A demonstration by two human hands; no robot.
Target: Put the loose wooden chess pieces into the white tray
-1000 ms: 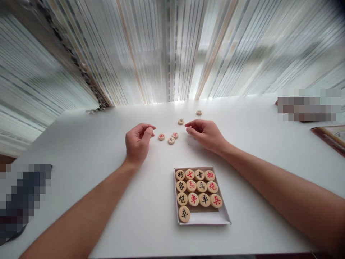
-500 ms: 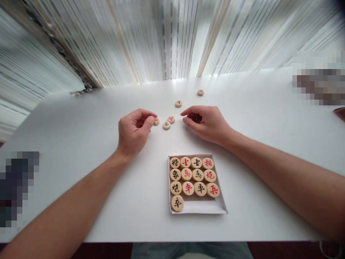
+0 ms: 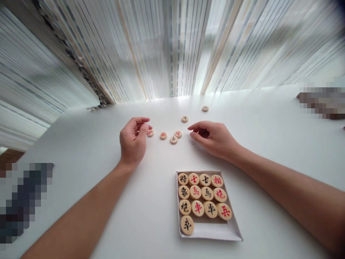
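Can count six loose discs [image 3: 174, 140], round, flat and of pale wood, on the smooth white table [image 3: 81, 151], toward its far edge, bordered by a light striped curtain [image 3: 151, 46]. See the leftmost red-marked disc [image 3: 151, 133] just below the fingertips of the bare left hand [image 3: 133, 138], with index finger and thumb apart; cannot tell if touched by the lower fingers. Toward the right edge, find a second red-marked disc [image 3: 163, 135], then a dark-marked disc [image 3: 173, 140], seemingly touching a third red-marked disc [image 3: 178, 134]. Notice the bare right hand [image 3: 214, 138] to the right of this pair, with nothing visible in it, thumb and index finger apart also. Nearer to the far edge, see another dark-marked disc [image 3: 184, 119], and closest to that edge, the last dark-marked disc [image 3: 205, 108]. Well away from it, observe a shallow white cardboard box [image 3: 234, 226] with thirteen such discs: three rows of four, plus one in the near left corner. Judge them to be probably light, stiff, hardly fragile, perhaps a little slippery on so smooth a surface; better take hold by the round side, thumb and index finger at opposite points, and inside the box by the free part of the rim, without pressing on the thin walls
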